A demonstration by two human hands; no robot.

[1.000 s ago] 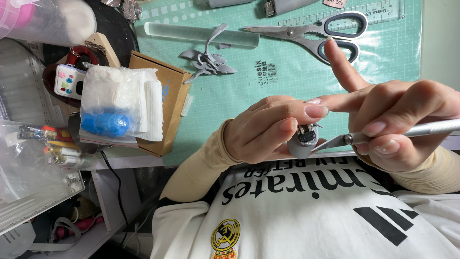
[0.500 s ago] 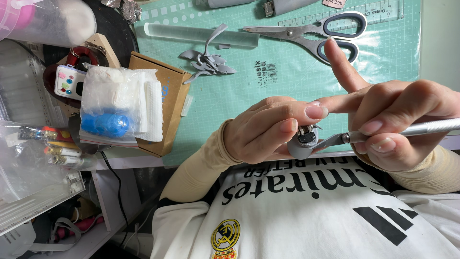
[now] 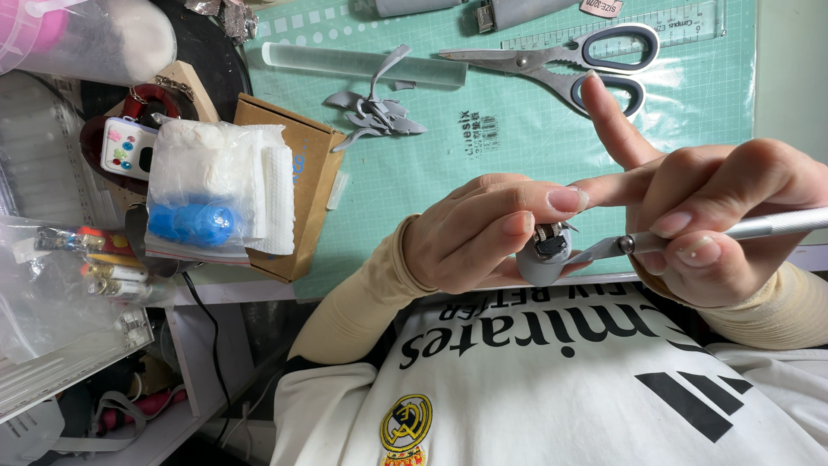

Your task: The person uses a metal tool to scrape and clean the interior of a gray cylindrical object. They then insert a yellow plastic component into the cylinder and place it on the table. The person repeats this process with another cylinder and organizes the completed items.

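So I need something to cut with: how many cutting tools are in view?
2: the scissors lie on the green cutting mat; a craft knife is in the right hand. More may be hidden in the clutter.

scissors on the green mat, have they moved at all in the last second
No. The scissors lie in the same spot on the green mat, their blades pointing at the end of the clear ruler just as before.

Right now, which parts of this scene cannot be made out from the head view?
- small grey piece: mostly covered by left hand; its shape is unclear.
- craft knife: handle cut off by the right edge, middle hidden by right hand.
- scissors: one loop partly behind a raised finger.
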